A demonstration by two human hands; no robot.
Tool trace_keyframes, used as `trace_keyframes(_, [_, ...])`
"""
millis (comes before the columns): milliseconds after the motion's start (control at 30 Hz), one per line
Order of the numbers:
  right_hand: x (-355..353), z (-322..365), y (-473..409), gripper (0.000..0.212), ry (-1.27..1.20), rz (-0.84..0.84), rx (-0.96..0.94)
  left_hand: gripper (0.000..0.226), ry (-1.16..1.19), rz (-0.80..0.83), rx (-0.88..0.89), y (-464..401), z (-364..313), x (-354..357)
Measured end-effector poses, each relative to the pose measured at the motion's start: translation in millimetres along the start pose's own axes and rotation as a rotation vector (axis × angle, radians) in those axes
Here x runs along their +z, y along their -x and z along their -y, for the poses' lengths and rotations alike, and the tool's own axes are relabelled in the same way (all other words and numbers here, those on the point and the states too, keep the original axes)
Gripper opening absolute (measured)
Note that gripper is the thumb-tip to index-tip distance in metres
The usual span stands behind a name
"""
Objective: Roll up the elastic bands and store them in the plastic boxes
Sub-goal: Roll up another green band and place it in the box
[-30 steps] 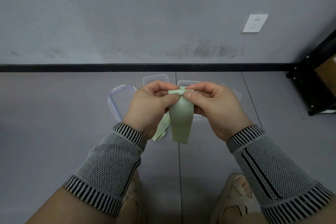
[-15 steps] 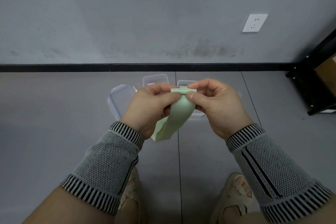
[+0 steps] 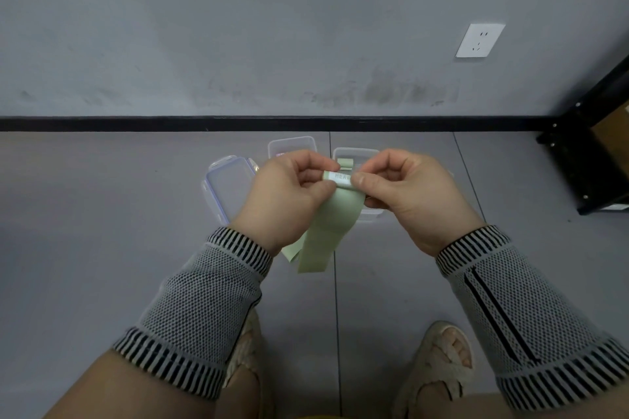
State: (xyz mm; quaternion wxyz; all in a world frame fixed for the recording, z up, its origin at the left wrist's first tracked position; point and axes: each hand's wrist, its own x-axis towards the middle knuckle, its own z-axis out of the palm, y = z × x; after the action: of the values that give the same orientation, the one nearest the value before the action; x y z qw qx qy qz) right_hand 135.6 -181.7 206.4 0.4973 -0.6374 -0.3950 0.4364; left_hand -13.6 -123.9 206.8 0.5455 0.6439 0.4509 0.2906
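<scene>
Both hands hold a pale green elastic band (image 3: 335,214) above the grey floor (image 3: 102,231). The left hand (image 3: 289,194) and the right hand (image 3: 401,194) each pinch an end of its rolled top, and the loose tail hangs between the wrists. Behind them, on the floor, sit 2 clear plastic boxes (image 3: 292,145) and a lid (image 3: 227,185); another green roll (image 3: 346,163) lies in the right box.

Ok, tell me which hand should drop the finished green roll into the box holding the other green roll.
Right hand, probably. That box lies directly beneath it, while the left hand is over the lid. Both still pinch the green band, which is only partly rolled.
</scene>
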Motion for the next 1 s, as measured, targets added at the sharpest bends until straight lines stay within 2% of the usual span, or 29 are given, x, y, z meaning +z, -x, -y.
trace_keyframes(67, [0,0,-1,0.009,0.051,0.028,0.028,0.026,-0.125,-0.015,0.036,-1,3,0])
trace_keyframes(233, [-1,1,2,0.008,0.242,0.230,0.101,0.038,-0.314,-0.025,0.090,3,4,4])
trace_keyframes(300, [-2,2,2,0.009,0.244,0.228,0.121,0.041,-0.337,-0.048,0.092,3,3,4])
trace_keyframes(367, [-3,3,1,0.008,0.101,0.199,0.190,0.038,-0.280,-0.047,0.060,1,4,2])
trace_keyframes(467, [-5,5,0,0.010,-0.172,0.210,0.309,0.017,-0.248,0.052,0.002,-3,8,-1])
trace_keyframes(500, [-6,5,0,0.010,-0.222,0.214,0.339,0.010,-0.257,0.072,0.004,-3,9,-1])
trace_keyframes(600, [-6,5,1,0.007,-0.304,0.207,0.393,0.009,-0.216,0.042,0.057,-5,10,-3])
trace_keyframes(700, [-5,5,1,0.007,-0.330,0.174,0.393,0.004,-0.105,0.015,0.100,-4,6,-5])
trace_keyframes(833, [1,1,2,0.012,-0.307,0.141,0.344,0.007,-0.065,-0.022,0.074,-4,3,-4])
trace_keyframes(1000, [11,-4,5,0.012,-0.193,0.116,0.152,0.008,0.064,-0.013,-0.022,-4,1,-6])
